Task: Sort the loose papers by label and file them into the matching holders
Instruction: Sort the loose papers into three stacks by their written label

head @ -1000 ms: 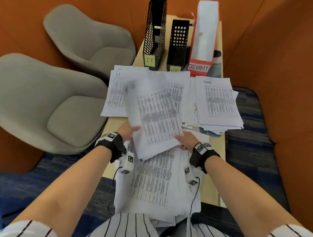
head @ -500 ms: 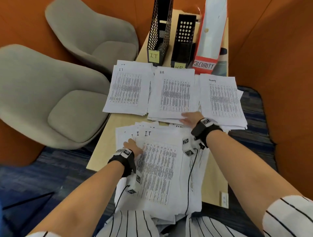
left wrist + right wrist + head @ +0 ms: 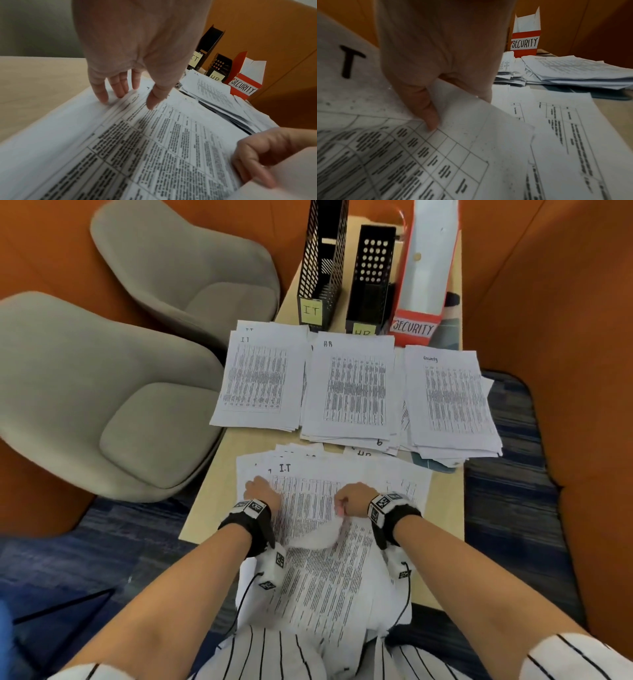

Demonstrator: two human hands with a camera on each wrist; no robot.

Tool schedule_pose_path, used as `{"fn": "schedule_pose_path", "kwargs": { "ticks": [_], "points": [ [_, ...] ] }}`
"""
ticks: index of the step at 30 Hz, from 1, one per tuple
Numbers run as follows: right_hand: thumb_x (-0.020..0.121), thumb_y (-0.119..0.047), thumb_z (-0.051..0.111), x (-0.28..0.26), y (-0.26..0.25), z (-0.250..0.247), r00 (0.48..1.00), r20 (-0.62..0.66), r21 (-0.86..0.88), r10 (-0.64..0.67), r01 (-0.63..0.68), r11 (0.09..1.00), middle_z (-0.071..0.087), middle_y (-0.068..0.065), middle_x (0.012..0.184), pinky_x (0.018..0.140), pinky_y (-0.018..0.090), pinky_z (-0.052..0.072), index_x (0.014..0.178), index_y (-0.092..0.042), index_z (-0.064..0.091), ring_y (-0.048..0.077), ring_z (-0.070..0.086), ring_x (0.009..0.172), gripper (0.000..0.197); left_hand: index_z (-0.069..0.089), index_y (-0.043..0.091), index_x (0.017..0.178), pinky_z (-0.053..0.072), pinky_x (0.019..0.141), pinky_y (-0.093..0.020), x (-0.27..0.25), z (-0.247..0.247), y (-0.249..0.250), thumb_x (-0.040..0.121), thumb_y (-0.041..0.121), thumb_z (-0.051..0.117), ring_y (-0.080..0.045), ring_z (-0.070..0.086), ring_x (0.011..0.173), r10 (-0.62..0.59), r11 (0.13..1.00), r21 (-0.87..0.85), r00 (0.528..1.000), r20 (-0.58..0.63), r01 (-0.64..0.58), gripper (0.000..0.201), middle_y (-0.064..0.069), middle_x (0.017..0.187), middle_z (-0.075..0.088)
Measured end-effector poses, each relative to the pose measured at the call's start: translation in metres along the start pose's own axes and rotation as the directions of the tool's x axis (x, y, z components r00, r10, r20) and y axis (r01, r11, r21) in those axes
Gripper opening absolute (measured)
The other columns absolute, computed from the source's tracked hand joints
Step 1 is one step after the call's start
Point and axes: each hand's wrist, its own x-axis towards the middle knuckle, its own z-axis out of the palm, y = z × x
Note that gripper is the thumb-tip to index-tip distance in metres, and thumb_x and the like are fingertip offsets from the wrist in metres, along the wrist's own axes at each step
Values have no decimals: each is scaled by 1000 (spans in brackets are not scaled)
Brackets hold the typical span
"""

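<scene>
Three sorted stacks lie mid-table: IT pile (image 3: 262,378), HR pile (image 3: 354,388), Security pile (image 3: 450,398). Behind them stand the black mesh IT holder (image 3: 322,265), the black HR holder (image 3: 371,275) and the red-and-white SECURITY holder (image 3: 424,268). The unsorted pile (image 3: 325,577) spreads from the table's near edge onto my lap. Its top sheet is marked I.T (image 3: 308,498). My left hand (image 3: 260,493) presses the pile's left side with straight fingers (image 3: 118,89). My right hand (image 3: 352,499) pinches the I.T sheet's right edge, thumb on top (image 3: 429,119), and curls it upward.
Two grey padded chairs (image 3: 113,412) stand close to the table's left edge. Orange padded walls close in behind and on the right. A dark flat object (image 3: 431,465) pokes out under the Security pile. A bare wooden strip (image 3: 239,443) separates the sorted stacks from the near pile.
The sheet held in both hands a second ago now lies on the HR pile. My right hand came back from that pile and took the I.T sheet's edge. My left hand stayed on the near pile.
</scene>
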Motion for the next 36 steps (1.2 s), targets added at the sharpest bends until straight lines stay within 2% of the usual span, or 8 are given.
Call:
{"fn": "schedule_pose_path", "kwargs": {
  "ticks": [5,11,17,20,23,26,29,36],
  "points": [
    [86,-2,51,-2,4,-7,998,-46,-2,40,-40,999,67,16,111,81,35,49,79,-9,64,30,62,95,16,45,6,129,44,96,-37,7,-4,-14,82,13,64,-34,51,117,75,997,10,997,17,-75,51,-16,133,42],
    [87,-13,57,-4,6,-4,994,-90,0,58,-58,998,62,12,118,80,31,43,119,-7,55,29,59,106,33,64,35,66,48,92,-35,4,-3,-27,77,24,66,-22,52,102,184,982,71,977,-107,-177,16,-1,111,52],
    [83,-1,51,-7,7,-1,994,-96,57,46,-41,998,56,1,88,67,25,38,79,-19,50,19,48,82,18,64,15,100,40,95,-35,-4,2,-24,84,10,59,-29,43,117,310,949,123,930,-196,-290,17,-7,126,44],
    [81,0,48,-8,5,-3,995,-86,59,57,-52,997,46,-4,71,56,22,30,64,-22,39,16,42,71,29,51,9,89,41,79,-30,-1,2,-21,76,11,71,-25,48,95,289,952,109,957,-13,-286,24,-9,108,47],
    [87,-7,52,-10,4,-5,991,-110,19,74,-72,997,54,1,86,66,27,38,82,-16,50,23,52,85,10,44,12,93,39,67,-29,-1,3,-18,79,14,71,-18,46,72,231,973,-41,970,80,-228,31,-4,83,47],
    [86,-18,62,-9,11,-4,983,-140,121,121,-105,987,58,12,116,82,32,44,116,-7,51,29,56,106,33,41,8,132,46,89,-35,6,2,-22,83,23,68,-29,57,107,146,989,-8,987,74,-146,58,-12,115,58],
    [85,-22,68,-9,16,-3,974,-159,226,159,-121,967,56,12,122,83,31,42,125,-8,46,30,55,112,48,46,11,133,47,98,-37,7,0,-24,78,26,74,-31,55,115,144,989,27,989,41,-145,63,-13,128,52],
    [88,-25,63,-6,13,0,975,-188,140,121,-96,986,58,12,125,85,25,37,123,-7,58,28,52,119,39,42,16,66,34,60,-26,-2,-1,-21,78,9,67,-17,41,61,231,973,-2,965,123,-232,30,-1,69,43]
  ]
}}
